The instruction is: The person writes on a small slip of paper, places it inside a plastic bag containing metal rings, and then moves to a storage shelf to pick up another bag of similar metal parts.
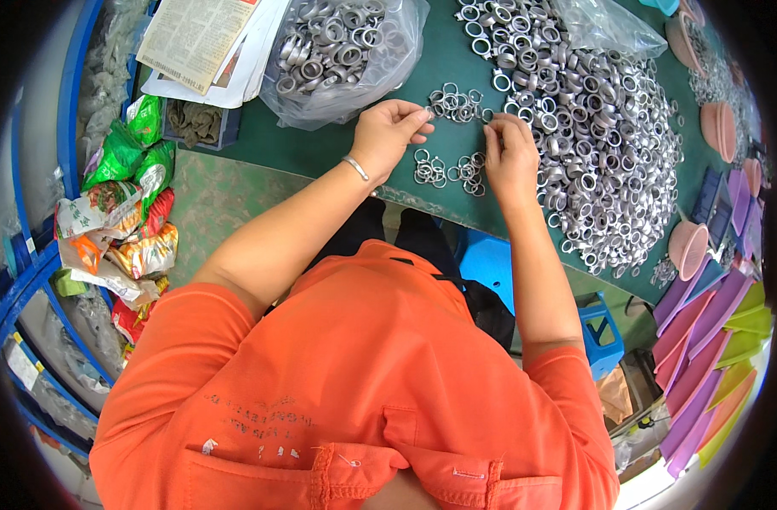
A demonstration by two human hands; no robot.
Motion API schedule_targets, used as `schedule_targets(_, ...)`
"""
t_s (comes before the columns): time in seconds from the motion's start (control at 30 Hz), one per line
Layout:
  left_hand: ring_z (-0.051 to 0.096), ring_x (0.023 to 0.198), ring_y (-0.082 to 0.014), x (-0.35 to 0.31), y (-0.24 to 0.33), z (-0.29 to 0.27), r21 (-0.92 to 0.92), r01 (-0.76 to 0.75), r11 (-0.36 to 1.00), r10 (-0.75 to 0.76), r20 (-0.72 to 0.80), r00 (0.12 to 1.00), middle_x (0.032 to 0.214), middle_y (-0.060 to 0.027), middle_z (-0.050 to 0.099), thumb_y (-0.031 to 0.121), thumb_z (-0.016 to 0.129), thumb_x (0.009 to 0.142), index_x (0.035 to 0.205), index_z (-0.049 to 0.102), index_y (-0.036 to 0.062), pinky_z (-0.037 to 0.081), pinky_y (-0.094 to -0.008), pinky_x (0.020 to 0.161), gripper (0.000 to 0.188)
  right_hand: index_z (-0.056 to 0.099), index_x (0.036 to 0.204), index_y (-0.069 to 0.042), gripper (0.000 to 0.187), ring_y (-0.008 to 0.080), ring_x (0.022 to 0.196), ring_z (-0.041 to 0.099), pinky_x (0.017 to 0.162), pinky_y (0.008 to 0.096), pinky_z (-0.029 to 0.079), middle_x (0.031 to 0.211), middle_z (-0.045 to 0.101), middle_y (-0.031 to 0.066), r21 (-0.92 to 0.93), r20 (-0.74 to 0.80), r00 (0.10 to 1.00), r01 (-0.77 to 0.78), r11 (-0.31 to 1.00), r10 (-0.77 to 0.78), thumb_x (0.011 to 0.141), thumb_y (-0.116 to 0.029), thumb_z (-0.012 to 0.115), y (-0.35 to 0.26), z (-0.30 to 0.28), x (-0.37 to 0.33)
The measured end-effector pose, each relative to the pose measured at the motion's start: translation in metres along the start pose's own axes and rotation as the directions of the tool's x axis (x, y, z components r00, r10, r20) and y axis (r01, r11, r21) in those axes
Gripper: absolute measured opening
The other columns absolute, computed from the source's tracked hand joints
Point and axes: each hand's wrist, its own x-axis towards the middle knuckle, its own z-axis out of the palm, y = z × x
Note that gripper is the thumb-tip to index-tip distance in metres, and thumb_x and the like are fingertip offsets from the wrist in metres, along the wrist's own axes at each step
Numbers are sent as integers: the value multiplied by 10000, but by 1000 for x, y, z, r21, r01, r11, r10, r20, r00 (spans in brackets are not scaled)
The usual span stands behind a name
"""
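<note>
Over the green table, my left hand (390, 136) pinches a small thin metal ring (429, 111) between thumb and fingertips. My right hand (513, 161) is closed too, thumb against fingers, with another thin ring (487, 115) at its fingertips. Between the hands and a little beyond lies a loose cluster of thin rings (454, 101). Nearer to me, two small groups sit side by side: one group of rings (429, 169) on the left and another group (468, 172) beside my right wrist. Just right of that hand spreads a large heap of thicker grey metal collars (597, 140).
A clear plastic bag of metal collars (333, 59) stands beyond my left hand. Papers (197, 38) and a bin with a dark cloth (193, 121) lie at left. Pink baskets (688, 249) line the right. Blue stools (489, 263) stand below the table edge.
</note>
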Motion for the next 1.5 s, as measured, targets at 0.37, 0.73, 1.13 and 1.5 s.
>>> schedule_targets(0.37, 641, 832, -185, -11, 0, -5, -253, 94, 963, -77, 77, 994, 965, -143, 643, 69, 570, 886, 1014, 552, -23, 532, -291, 744, 159, 600, 855, 23, 81, 333, 821, 581, 710, 393, 488, 951, 571, 145, -108, 9, 1000, -23, 994, 24, 787, -16, 617, 5, 9, 4)
schedule_targets(0.73, 622, 765, -178, -21, -9, -26, 729, -411, 547, 463, 146, 874, 839, -62, 670, 87, 643, 798, 867, 682, 48, 484, -278, 710, 88, 599, 822, -39, 116, 294, 787, 555, 679, 389, 449, 855, 575, 98, -1, 173, 976, 134, 991, -132, 729, -35, 669, -15, -17, -28)
schedule_targets(1.13, 562, 664, -230, 7, -7, 9, 699, -584, 413, 604, 270, 750, 834, -85, 549, 61, 684, 741, 849, 616, 24, 473, -327, 625, 133, 608, 866, -1, 92, 252, 722, 584, 651, 340, 483, 833, 573, 121, 119, 14, 990, -138, 983, 137, 784, -29, 639, -1, 8, 8)
schedule_targets(1.5, 598, 773, -236, 13, -9, 1, 685, -576, 446, 640, 206, 740, 832, -93, 605, 56, 661, 764, 819, 662, 17, 483, -309, 695, 68, 601, 976, 58, 202, 138, 731, 598, 645, 242, 510, 923, 633, 95, 754, 604, 649, -654, -66, 463, 930, -124, 527, -1, -17, -14)
